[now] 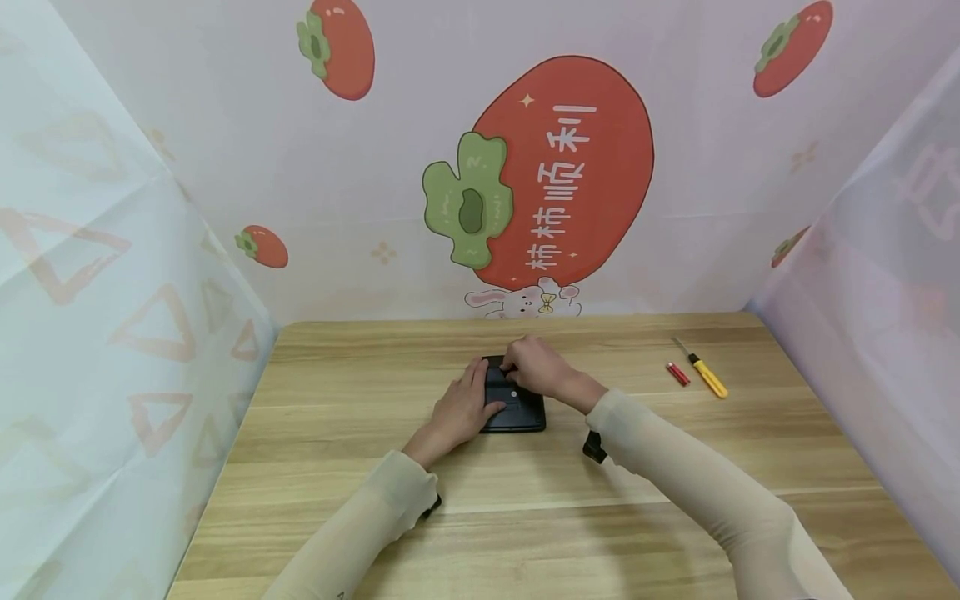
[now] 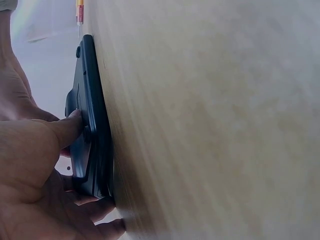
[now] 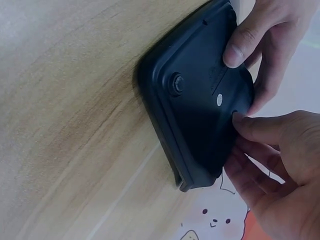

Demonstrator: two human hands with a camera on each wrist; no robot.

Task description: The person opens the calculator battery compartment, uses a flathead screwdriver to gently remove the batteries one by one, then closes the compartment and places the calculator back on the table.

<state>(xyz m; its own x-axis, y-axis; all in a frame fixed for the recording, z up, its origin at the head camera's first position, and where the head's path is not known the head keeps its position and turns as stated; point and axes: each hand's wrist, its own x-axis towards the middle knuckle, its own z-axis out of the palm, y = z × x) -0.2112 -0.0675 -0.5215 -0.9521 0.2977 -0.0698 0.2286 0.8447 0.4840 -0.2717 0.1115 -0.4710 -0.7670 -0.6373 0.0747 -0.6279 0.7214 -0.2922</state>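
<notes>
A black desk calculator (image 1: pixel 525 414) lies face down on the table, its underside up. In the right wrist view a round rubber foot (image 3: pixel 177 84) and a small white sticker (image 3: pixel 219 100) show on that underside. My left hand (image 1: pixel 462 407) holds its left side, thumb on the back and fingers along the edge. At the thicker far end my right hand (image 1: pixel 538 367) grips it, with the thumb (image 3: pixel 245 125) pressed on the back and the other fingers curled around the edge. The calculator's front face is hidden.
Off to the right on the wooden table (image 1: pixel 315 467) lie a small red battery (image 1: pixel 678 374) and a screwdriver (image 1: pixel 708 377) with a yellow handle. Printed cloth walls (image 1: pixel 375 192) enclose the table at the back and both sides.
</notes>
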